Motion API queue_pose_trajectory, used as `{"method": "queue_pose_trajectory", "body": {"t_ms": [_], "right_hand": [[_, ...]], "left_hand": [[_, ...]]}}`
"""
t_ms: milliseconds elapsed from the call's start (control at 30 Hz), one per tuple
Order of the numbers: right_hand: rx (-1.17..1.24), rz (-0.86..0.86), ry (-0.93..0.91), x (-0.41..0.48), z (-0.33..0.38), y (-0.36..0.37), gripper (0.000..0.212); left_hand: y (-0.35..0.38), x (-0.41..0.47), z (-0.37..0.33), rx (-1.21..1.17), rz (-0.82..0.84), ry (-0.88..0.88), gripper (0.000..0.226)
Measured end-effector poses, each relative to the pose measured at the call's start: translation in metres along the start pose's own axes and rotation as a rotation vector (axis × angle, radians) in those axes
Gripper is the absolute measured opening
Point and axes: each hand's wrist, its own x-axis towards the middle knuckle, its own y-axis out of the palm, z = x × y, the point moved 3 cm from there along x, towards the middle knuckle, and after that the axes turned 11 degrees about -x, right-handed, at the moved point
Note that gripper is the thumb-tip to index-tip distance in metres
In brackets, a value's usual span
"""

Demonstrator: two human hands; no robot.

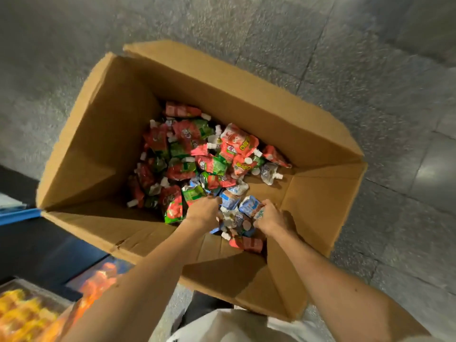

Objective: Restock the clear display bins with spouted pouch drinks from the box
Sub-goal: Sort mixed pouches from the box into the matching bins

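Box: an open cardboard box (103, 124) with its flaps spread stands on the grey tiled floor (370, 70).
Red-and-green pouches (182, 144): spouted, heaped loosely in the box from its middle out toward 10 o'clock.
Blue-and-white pouches (249, 206): a smaller cluster at the box's 6 o'clock, between the two hands.
Left grip (204, 211): fingers are curled down into the pile at the cluster's 9 o'clock edge. I cannot tell whether they hold a pouch.
Right grip (270, 217): fingers and thumb are closed round a blue-and-white pouch at the cluster's 3 o'clock side.
Frame's 8 o'clock: blurred orange packets (22, 317).
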Motion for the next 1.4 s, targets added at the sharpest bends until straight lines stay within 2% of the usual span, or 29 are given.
{"method": "queue_pose_trajectory", "body": {"t_ms": [100, 233, 367, 467, 600, 700, 800, 900, 1033, 1167, 1400], "right_hand": [[-0.224, 0.024, 0.027, 0.029, -0.008, 0.009, 0.086], [-0.256, 0.043, 0.03, 0.053, -0.004, 0.023, 0.121], [-0.141, 0.145, 0.153, 0.062, 0.001, 0.043, 0.126], [-0.12, 0.105, 0.188, 0.064, 0.002, 0.063, 0.124], [-0.155, 0.066, 0.22, 0.055, 0.009, 0.072, 0.133], [-0.263, 0.004, 0.185, 0.047, 0.017, 0.08, 0.133], [-0.364, -0.05, 0.13, 0.048, 0.021, 0.083, 0.119], [-0.378, -0.078, 0.085, 0.051, 0.022, 0.081, 0.102], [-0.359, -0.123, 0.045, 0.049, 0.021, 0.08, 0.066], [-0.333, -0.122, -0.006, 0.04, 0.021, 0.079, 0.073], [-0.047, 0.026, 0.129, 0.026, 0.019, 0.078, 0.08]], "left_hand": [[0.026, 0.032, -0.013, 0.469, 0.093, 0.196, 0.069], [0.057, 0.06, -0.01, 0.843, 0.116, 0.425, 0.068], [0.067, 0.071, -0.011, 0.955, 0.097, 0.514, 0.078], [0.059, 0.076, -0.017, 1.008, 0.118, 0.511, 0.081], [0.053, 0.07, -0.014, 1.103, 0.068, 0.564, 0.09], [0.058, 0.069, -0.004, 1.144, -0.034, 0.514, 0.07], [0.062, 0.069, -0.004, 1.163, -0.04, 0.419, 0.045], [0.064, 0.064, -0.006, 1.218, -0.069, 0.502, 0.039], [0.061, 0.056, -0.005, 1.212, -0.063, 0.644, 0.042], [0.055, 0.053, 0.005, 1.035, 0.037, 0.594, 0.039], [0.025, 0.036, 0.006, 0.783, 0.135, 0.593, 0.031]]}}
